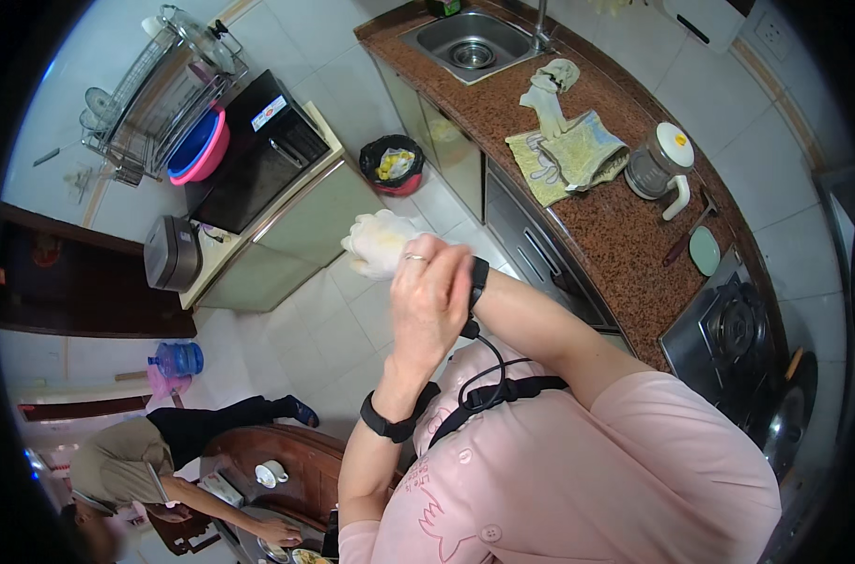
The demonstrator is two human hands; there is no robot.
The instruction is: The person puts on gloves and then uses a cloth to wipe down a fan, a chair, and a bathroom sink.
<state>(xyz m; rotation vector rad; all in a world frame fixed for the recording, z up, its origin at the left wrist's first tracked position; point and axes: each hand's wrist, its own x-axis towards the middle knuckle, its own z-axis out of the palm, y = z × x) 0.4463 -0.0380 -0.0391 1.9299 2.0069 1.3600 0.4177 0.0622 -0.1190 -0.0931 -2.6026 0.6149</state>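
My right hand (382, 245) wears a thin white glove and points away from me, its fingers curled, with nothing visible in it. My bare left hand (431, 296), a ring on one finger, lies across the right wrist. Its bent fingers close around the glove's cuff, which they mostly cover. Both wrists carry black bands, and a black cable (501, 374) hangs by the right one. To the right on the brown speckled countertop (596, 261), another pale glove (544, 106) rests partly on a folded yellow towel (575, 155).
Along the counter are a steel sink (473, 46), a glass jug (656, 166), a green dish (704, 250) and a gas stove (730, 324). A lined bin (392, 166) stands on the floor ahead. At lower left another person (124, 458) leans over a table (293, 465).
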